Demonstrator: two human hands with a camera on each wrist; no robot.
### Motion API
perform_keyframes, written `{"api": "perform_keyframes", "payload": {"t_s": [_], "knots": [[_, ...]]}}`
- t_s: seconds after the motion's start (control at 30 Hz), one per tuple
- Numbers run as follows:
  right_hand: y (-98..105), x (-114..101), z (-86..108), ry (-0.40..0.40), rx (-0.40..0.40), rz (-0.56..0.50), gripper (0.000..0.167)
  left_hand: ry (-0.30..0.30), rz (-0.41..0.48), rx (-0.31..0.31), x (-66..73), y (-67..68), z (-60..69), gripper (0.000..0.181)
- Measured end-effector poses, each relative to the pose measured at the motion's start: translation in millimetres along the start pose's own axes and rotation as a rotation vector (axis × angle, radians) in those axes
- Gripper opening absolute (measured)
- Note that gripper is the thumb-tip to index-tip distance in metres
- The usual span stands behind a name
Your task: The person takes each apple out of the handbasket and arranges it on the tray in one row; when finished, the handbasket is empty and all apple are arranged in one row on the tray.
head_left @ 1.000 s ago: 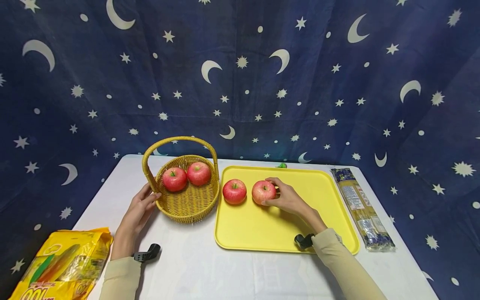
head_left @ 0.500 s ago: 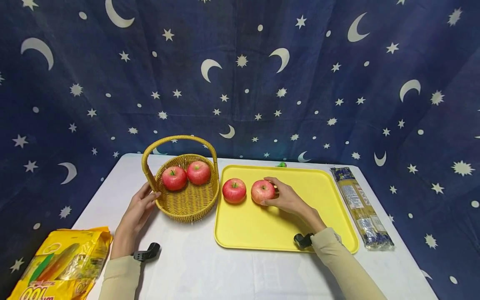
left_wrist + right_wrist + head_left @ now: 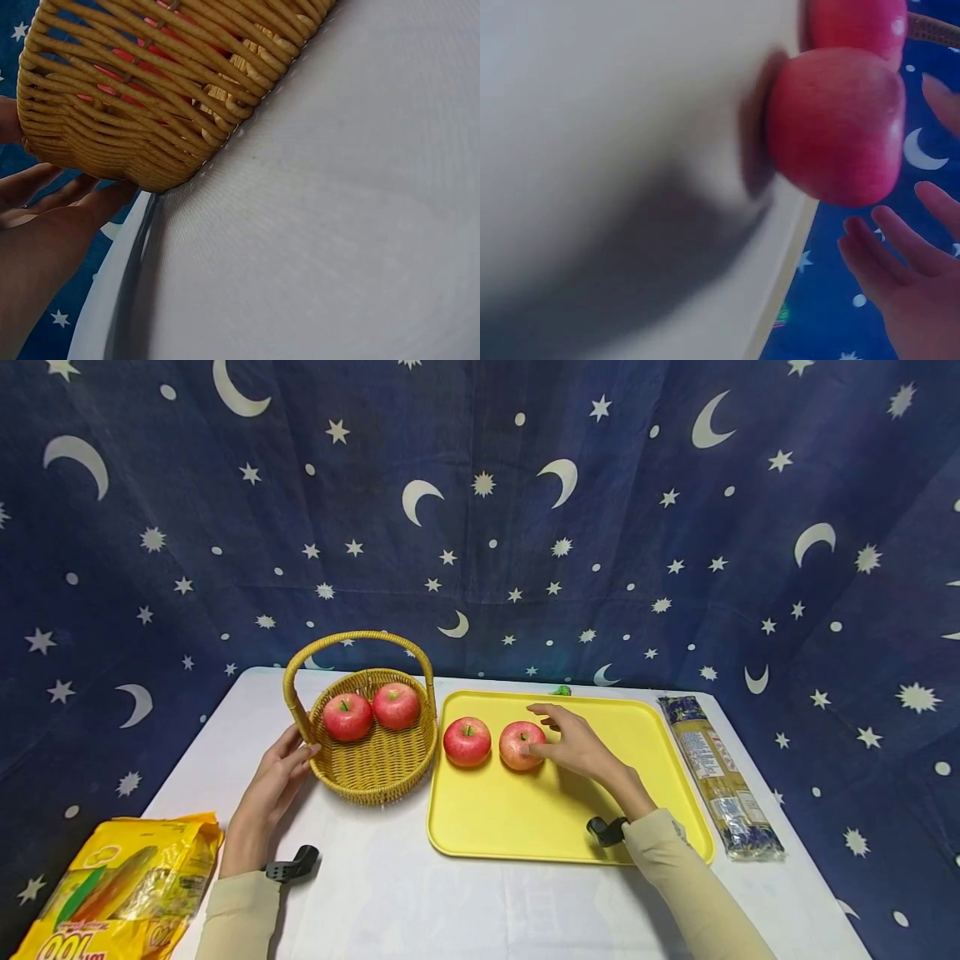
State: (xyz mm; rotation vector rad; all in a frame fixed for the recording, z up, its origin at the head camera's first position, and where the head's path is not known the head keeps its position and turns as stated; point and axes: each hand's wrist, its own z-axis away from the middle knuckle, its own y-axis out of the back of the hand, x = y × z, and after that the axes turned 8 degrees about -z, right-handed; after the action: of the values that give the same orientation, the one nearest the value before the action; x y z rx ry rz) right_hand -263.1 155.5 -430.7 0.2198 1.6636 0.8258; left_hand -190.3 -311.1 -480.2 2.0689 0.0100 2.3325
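Two apples [image 3: 348,717] lie in a wicker basket [image 3: 375,793] on the left. The left hand [image 3: 273,785] holds the basket's left side by the rim, thumb on top; in the left wrist view its fingers [image 3: 67,199] lie against the woven wall [image 3: 112,135]. Two more apples stand side by side on the yellow tray [image 3: 495,827], a left one [image 3: 467,742] and a right one [image 3: 517,747]. Just right of the latter, the right hand [image 3: 581,747] is spread and holds nothing. In the right wrist view a gap separates its fingers from the near apple [image 3: 836,127].
A yellow printed bag [image 3: 127,885] lies at the front left. A long clear packet [image 3: 720,777] rests right of the tray. A small green thing [image 3: 562,691] sits behind the tray's back edge. A starry blue cloth [image 3: 480,527] hangs behind the white table [image 3: 390,893].
The right hand's fingers have come off the right apple and spread, the hand shifting slightly up and right. That apple stays on the tray. The left hand still holds the basket.
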Motion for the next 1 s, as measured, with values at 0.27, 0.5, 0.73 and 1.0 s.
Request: {"api": "perform_keyframes", "payload": {"t_s": [0.27,0.5,0.73,1.0], "knots": [[-9,-20,-10.9,0.098,0.079,-0.033,0.047,-0.008,-0.009,0.008,-2.4,1.8,-1.0,0.077],[-24,-37,-17.8,0.086,0.05,-0.112,0.047,-0.002,-0.02,0.006,-2.1,0.8,-0.9,0.077],[-46,-55,-28.5,0.122,0.019,-0.139,0.044,0.01,-0.021,0.002,-0.2,-0.2,-0.5,0.076],[-75,-75,-39.0,0.157,-0.046,-0.232,0.041,0.037,-0.037,0.016,-0.3,-0.4,-0.7,0.077]]}}
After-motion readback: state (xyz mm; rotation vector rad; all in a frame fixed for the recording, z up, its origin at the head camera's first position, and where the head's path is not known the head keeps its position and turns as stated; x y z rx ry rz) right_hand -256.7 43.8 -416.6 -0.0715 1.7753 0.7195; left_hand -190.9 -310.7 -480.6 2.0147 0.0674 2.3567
